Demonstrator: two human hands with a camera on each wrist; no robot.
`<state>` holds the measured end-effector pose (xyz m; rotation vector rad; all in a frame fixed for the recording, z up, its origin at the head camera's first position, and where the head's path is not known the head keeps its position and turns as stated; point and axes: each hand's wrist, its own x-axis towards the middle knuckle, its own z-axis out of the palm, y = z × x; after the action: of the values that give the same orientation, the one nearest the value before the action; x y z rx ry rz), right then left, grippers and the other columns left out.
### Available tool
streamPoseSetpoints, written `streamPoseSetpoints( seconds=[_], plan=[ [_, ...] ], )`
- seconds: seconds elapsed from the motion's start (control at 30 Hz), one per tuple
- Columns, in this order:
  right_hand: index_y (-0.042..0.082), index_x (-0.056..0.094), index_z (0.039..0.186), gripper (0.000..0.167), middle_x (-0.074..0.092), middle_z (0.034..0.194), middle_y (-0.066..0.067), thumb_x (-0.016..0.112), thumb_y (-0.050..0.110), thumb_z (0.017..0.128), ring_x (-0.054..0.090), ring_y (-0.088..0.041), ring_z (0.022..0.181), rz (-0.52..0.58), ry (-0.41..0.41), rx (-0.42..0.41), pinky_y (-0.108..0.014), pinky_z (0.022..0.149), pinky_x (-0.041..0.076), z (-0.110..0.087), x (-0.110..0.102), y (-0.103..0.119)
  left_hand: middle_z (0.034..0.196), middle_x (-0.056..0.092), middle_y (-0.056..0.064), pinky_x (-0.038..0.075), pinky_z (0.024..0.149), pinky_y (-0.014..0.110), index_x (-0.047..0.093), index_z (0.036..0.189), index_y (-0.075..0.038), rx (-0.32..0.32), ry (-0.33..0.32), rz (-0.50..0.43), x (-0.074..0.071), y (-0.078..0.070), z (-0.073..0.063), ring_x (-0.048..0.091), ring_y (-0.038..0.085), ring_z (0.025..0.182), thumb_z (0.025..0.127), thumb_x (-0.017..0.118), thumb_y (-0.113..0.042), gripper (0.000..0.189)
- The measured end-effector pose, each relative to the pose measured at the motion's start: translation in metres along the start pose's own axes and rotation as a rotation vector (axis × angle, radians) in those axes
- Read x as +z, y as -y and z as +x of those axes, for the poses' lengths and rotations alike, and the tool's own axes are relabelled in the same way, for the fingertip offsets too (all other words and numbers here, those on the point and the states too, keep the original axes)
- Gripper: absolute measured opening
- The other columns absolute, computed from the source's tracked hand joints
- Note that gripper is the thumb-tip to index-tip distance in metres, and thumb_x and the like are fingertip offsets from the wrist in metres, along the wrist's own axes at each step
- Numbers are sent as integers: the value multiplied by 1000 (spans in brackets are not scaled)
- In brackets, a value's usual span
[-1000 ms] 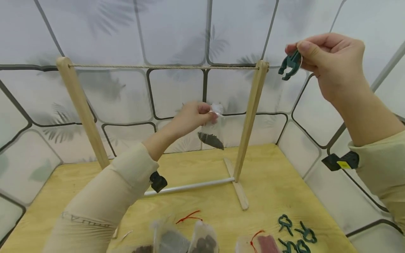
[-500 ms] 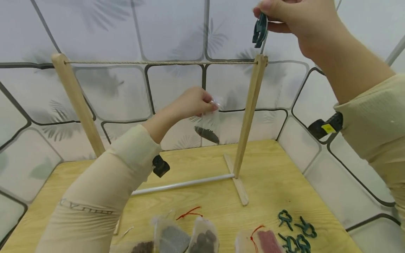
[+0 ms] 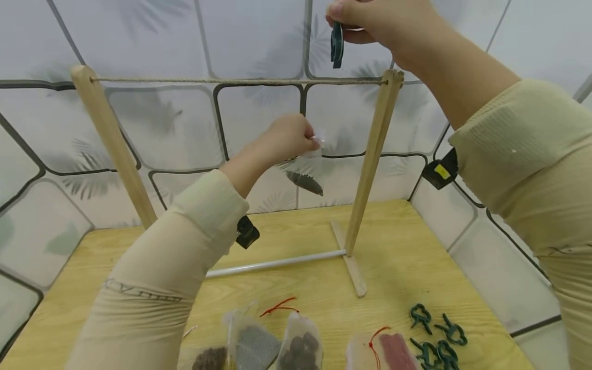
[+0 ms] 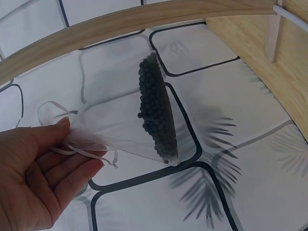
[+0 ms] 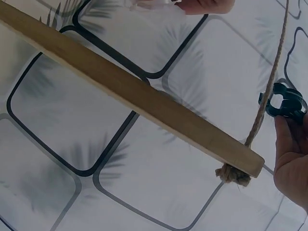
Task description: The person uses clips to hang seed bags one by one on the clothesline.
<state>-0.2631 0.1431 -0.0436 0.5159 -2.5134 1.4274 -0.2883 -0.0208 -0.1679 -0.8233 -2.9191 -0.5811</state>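
Note:
My left hand (image 3: 289,136) pinches the gathered neck of a sheer drawstring bag (image 4: 115,139) with small black beads or pellets (image 4: 156,108) sagging at its bottom. White drawstring loops stick out by the thumb in the left wrist view. The bag hangs below the rope (image 3: 240,81), between the two wooden posts. Higher up, my right hand (image 3: 388,25) grips a dark green plastic clip (image 3: 337,45) between thumb and fingers, just above the rope near its right end. In the right wrist view the clip (image 5: 284,102) overlaps the rope (image 5: 274,72).
Wooden posts (image 3: 374,159) joined by a white rod (image 3: 277,263) stand on the wooden table (image 3: 393,246). Filled sheer bags lie in front: brown pieces (image 3: 210,358), grey grains (image 3: 256,344), dark lumps (image 3: 300,347) and red contents (image 3: 398,352). Several green clips (image 3: 421,316) lie at right.
My right hand has carried the clip leftward from beyond the right post to above the rope, the clip turning edge-on. My left hand has raised the bag slightly.

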Motion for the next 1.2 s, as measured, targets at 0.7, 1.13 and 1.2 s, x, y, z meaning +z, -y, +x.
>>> streamPoseSetpoints(
  seconds=[0.7, 1.13, 1.2],
  plan=[
    [5, 68, 93, 19, 67, 83, 2, 68, 22, 86, 66, -12, 83, -47, 6, -87, -22, 84, 52, -9, 26, -15, 49, 34, -6, 23, 47, 23, 38, 57, -13, 9, -190, -258, -2, -1, -13, 26, 8, 44, 96, 55, -32, 47],
    [10, 68, 85, 9, 66, 79, 3, 69, 20, 86, 64, -10, 81, -15, -27, -110, -21, 85, 52, -11, 29, -14, 57, 43, -2, 26, 50, 24, 51, 65, -10, 36, -318, -359, -12, -9, -21, 32, 8, 49, 98, 53, -31, 39],
    [11, 68, 84, 8, 66, 79, 4, 68, 19, 86, 64, -10, 80, 1, -22, -120, -21, 85, 52, -11, 30, -13, 60, 48, -1, 28, 52, 24, 56, 70, -9, 29, -321, -379, -13, -10, -22, 36, 8, 52, 98, 52, -31, 36]
  ],
)
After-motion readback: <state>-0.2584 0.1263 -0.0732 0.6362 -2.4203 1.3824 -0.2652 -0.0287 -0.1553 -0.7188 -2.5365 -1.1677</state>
